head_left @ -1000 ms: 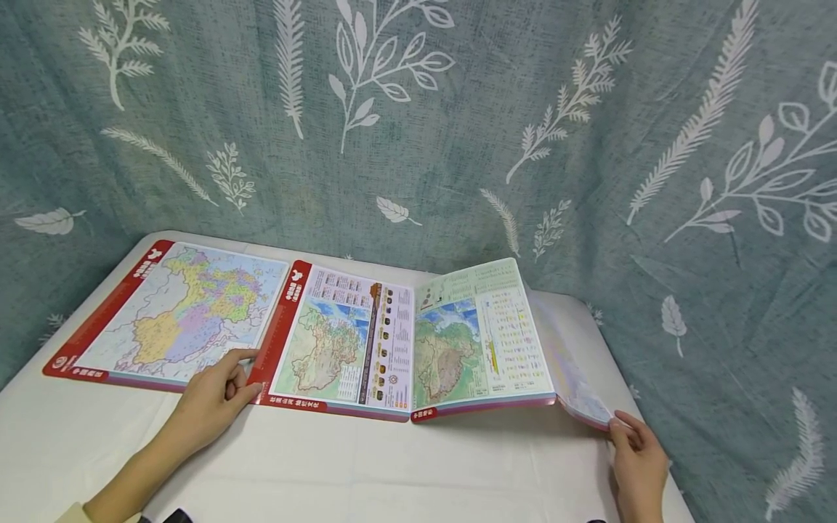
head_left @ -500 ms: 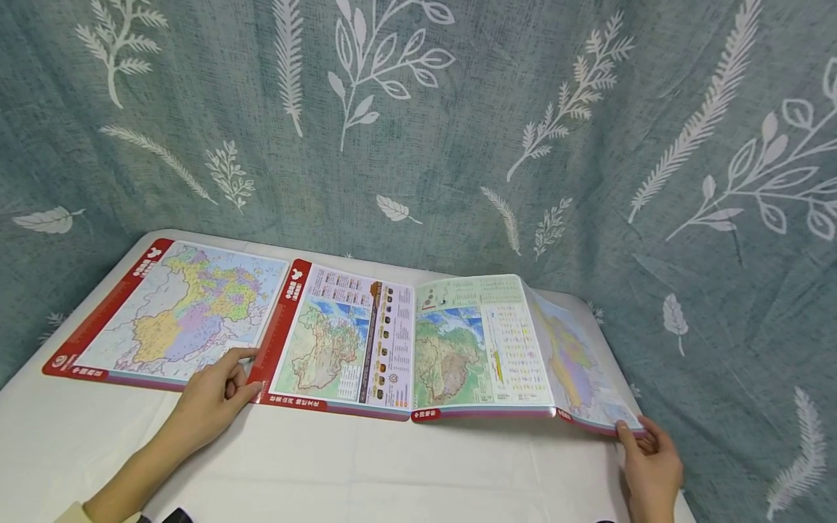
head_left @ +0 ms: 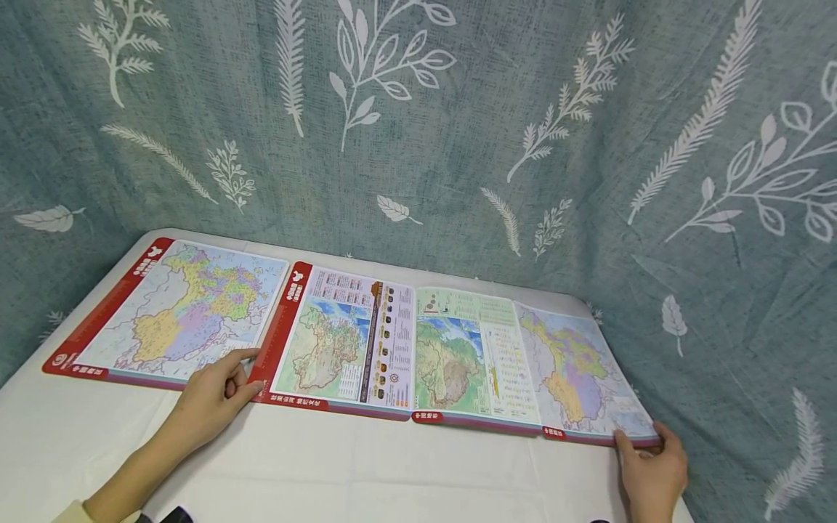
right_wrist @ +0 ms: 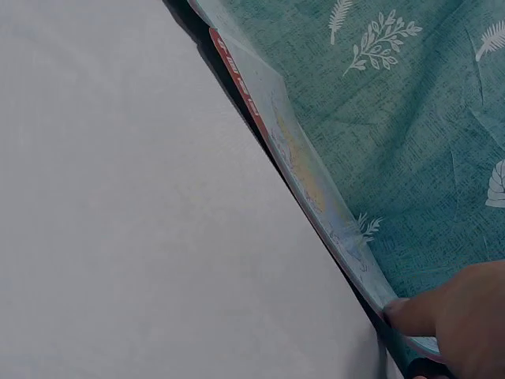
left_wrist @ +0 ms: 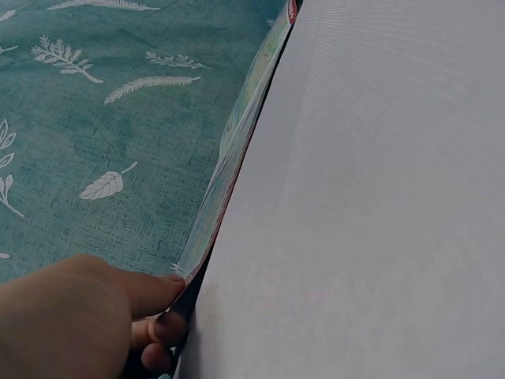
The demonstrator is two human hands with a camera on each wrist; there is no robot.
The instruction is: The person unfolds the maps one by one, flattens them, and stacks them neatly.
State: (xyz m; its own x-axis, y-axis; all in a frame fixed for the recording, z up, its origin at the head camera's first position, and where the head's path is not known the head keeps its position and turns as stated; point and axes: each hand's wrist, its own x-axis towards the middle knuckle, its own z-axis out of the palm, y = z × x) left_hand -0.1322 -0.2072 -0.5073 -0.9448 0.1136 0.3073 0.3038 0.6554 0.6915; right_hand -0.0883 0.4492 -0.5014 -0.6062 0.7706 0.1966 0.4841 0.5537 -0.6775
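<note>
L hand (head_left: pixel 212 401) pinches the red near-L corner of a fold-out map (head_left: pixel 487 363), thumb on top; R hand (head_left: pixel 655 471) grips its near-R corner, thumb on top too. Map's spread as 3 panels across ctr & R of the white tabletop (head_left: pixel 366 472): relief maps on 1st two, multicolour political map on the R one. 2nd map (head_left: pixel 189 312), red-bordered, lies just L of it. Leaf-print cloth (head_left: pixel 261 181) hangs behind.
</note>
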